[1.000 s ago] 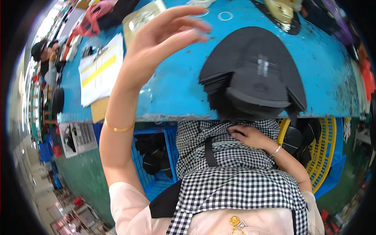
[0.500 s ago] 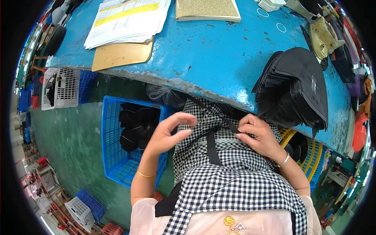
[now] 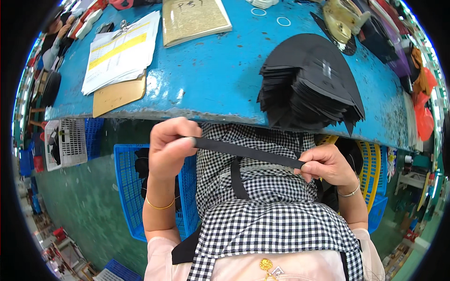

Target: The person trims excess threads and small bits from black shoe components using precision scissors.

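A flat black fabric strip point(image 3: 248, 151) is stretched between my two hands, sloping down a little to the right. One end is pinched between the thumb and fingers of my left hand point(image 3: 173, 146). My right hand point(image 3: 327, 164) grips it near the other end, lower down. Both hands are over my lap, just in front of the table edge. Beneath the strip lies my black-and-white checked apron point(image 3: 281, 227), with a second black strap point(image 3: 239, 180) running down it. On the table beyond my right hand rests a thick stack of curved black fabric pieces point(image 3: 318, 70).
The blue table point(image 3: 211, 79) bears a clipboard point(image 3: 119, 96) with papers, a gold notebook point(image 3: 197, 21), thin white rings point(image 3: 283, 21) and a stained yellowish object point(image 3: 338, 21). A blue crate point(image 3: 129, 196) and a yellow basket point(image 3: 375, 173) flank my lap. A white crate point(image 3: 72, 140) stands farther left.
My left hand, empty and open before, now holds one end of the black strip. The strip has come up from my lap and is drawn out straight. The view has shifted.
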Demonstrator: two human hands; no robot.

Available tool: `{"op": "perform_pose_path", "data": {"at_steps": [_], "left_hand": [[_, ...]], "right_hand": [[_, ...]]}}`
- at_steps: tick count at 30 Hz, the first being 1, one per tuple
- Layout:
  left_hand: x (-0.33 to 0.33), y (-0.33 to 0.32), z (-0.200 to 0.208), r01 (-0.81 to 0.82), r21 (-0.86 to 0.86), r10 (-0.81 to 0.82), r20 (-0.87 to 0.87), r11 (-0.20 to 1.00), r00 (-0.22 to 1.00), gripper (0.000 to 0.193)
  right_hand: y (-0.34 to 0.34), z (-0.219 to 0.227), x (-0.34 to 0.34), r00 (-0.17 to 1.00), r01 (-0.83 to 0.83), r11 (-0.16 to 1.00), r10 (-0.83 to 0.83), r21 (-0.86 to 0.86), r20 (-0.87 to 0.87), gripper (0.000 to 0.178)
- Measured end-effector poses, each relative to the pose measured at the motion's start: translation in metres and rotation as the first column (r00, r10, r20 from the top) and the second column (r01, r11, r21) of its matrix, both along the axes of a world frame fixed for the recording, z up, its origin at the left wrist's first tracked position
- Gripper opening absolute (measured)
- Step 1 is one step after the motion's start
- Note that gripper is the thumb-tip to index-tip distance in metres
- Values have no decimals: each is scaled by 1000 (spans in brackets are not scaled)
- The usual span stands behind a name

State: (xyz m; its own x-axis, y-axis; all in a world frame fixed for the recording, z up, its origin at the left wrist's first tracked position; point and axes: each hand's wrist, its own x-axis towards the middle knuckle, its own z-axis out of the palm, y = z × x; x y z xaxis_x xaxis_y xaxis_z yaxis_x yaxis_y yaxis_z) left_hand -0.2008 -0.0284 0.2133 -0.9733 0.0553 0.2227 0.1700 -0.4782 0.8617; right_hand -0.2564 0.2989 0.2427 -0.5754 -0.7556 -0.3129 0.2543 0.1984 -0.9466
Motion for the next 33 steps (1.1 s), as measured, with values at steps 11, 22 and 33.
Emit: {"op": "perform_pose_path", "data": {"at_steps": [11, 22, 33], "left_hand": [[26, -47, -13, -270, 311, 269, 45, 911, 962, 26], [26, 45, 50, 348, -600, -579, -244, 721, 778, 45], [25, 101, 103, 330, -808, -834, -320, 488, 450, 26]], "right_hand": [[45, -7, 4, 992, 91, 996, -92, -10, -82, 14], [59, -19, 4, 992, 124, 983, -120, 137, -32, 15], [71, -30, 5, 937, 332, 884, -268, -331, 222, 23]]}}
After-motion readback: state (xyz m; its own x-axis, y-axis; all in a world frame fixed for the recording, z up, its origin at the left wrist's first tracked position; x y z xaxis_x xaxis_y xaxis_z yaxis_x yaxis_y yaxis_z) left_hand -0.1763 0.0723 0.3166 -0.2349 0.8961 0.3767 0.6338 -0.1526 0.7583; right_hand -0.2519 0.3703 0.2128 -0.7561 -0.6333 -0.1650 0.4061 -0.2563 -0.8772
